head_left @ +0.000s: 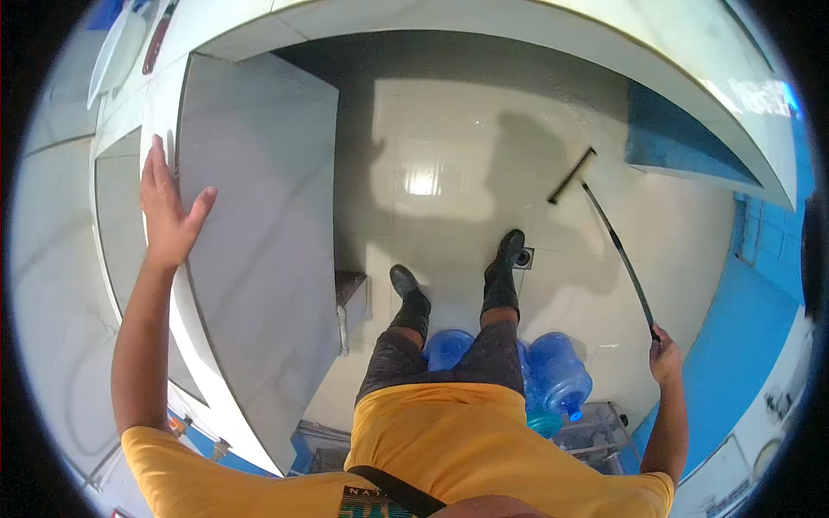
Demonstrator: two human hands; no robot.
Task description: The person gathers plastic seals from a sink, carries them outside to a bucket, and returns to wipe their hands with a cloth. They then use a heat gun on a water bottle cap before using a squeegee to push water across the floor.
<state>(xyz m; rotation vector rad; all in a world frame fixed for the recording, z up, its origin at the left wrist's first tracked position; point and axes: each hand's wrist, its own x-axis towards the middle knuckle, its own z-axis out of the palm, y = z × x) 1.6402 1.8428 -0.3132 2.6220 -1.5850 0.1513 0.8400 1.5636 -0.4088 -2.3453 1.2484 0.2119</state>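
Note:
My right hand (666, 356) is wrapped round the top end of a floor squeegee (623, 250). Its long dark handle slants down and away from me, and the dark blade head is low over the wet, shiny tile floor (449, 138). On the left, my left hand (172, 210) lies stretched out along the edge of a white tiled ledge (162, 112), thumb apart from the fingers and nothing held. My dark boots (503, 269) stand on the floor between, the right one beside a small square floor drain (523, 258).
Several blue water jugs (560, 371) lie behind my legs, close to a clear plastic crate (596, 432). A curved white counter (518, 17) runs across the front. Blue wall (725, 345) borders the right. At upper left, a red-handled object (161, 36) lies near a white dish (117, 52).

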